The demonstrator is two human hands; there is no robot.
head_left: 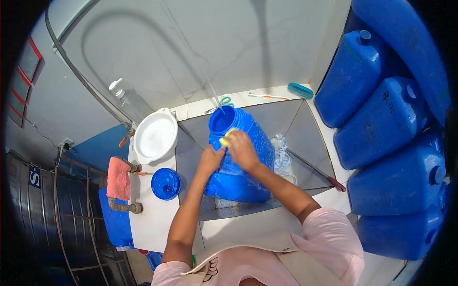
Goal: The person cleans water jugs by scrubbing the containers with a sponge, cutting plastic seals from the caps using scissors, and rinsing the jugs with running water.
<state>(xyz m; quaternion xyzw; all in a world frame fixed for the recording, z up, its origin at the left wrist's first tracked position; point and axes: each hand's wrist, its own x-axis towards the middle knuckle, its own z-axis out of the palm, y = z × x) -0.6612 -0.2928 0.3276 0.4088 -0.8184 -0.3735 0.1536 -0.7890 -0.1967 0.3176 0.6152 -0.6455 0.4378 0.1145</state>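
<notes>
A large blue plastic jug (260, 143) leans in the grey tiled sink (312, 138), its round mouth (222, 119) facing up. Thin suds streak its side. From above, a thin stream of water falls to the mouth. My right hand (242, 151) is closed on a yellow sponge (230, 133), against the jug just below the neck. Close beside it, my left hand (211, 160) is curled at the jug's left shoulder. What its fingers grip is hidden.
Several blue jugs (353, 78) line the right side. On the left ledge are a white basin (155, 136), blue lid (165, 184) and pump bottle (131, 102). Scissors (224, 102), a toothbrush (268, 96) and green brush (300, 90) lie behind. A red-handled rod (315, 168) crosses the sink.
</notes>
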